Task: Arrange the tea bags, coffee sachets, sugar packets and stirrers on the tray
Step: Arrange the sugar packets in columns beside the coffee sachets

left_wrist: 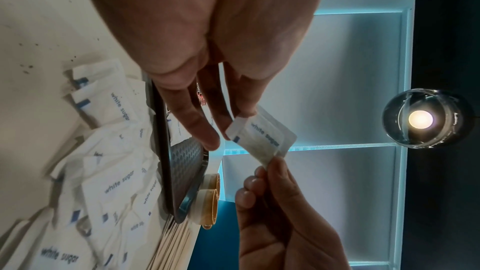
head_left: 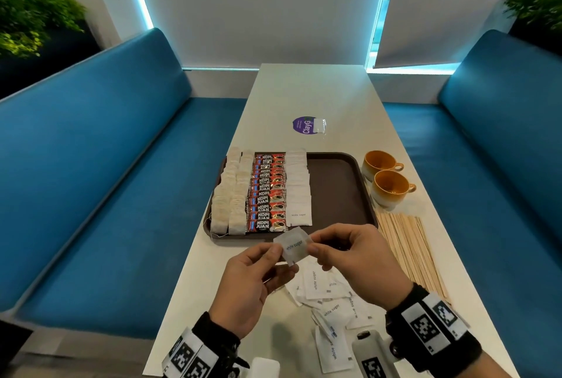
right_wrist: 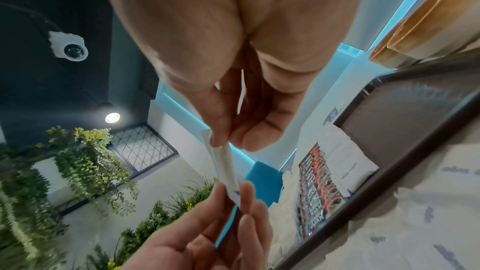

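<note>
Head view: both hands up over the table (head_left: 334, 95), left hand (head_left: 252, 283) and right hand (head_left: 355, 259) each pinching an end of one sugar packet (head_left: 292, 248), just short of the tray (head_left: 337, 186). Left wrist view: more loose packets (left_wrist: 114, 182) heaped beside the tray. Right wrist view: packet edge-on, fingers (right_wrist: 221, 130) clamped on it.

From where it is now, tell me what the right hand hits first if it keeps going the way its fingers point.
The right hand points leftward at the sugar packet it already pinches; just beyond is the left hand, probably first, though depth is unclear.
</note>
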